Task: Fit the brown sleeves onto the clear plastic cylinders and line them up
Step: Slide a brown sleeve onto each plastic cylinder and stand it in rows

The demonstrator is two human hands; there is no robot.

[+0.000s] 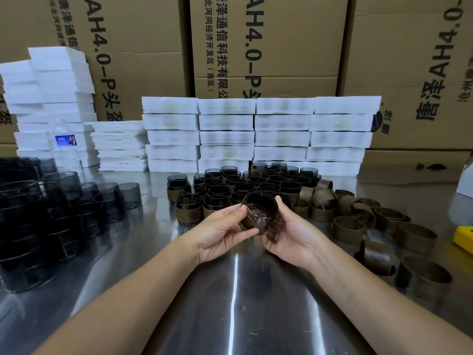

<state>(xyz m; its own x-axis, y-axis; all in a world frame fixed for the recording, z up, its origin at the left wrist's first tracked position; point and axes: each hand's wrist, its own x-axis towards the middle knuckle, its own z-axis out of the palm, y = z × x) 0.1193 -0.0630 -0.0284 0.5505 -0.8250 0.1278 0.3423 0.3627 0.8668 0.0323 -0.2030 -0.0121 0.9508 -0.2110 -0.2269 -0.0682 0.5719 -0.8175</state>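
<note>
I am holding both hands together over the steel table (231, 311), my left hand (221, 233) and right hand (290, 238) each curling round one clear cylinder (256, 203) between them, tipped with its mouth facing up and away. A brown sleeve (259, 221) is wrapping its wall. Right of my right hand, loose brown sleeves (371, 222) are lying scattered. Left of my left hand, bare cylinders (51, 216) are standing in stacks. Just beyond my fingers, sleeved cylinders (230, 192) are sitting close together in rows. Behind them, white foam trays (256, 131) are piling up, a water bottle (65, 143) is standing to the far left, and cardboard cartons (268, 47) are rising behind everything.
</note>
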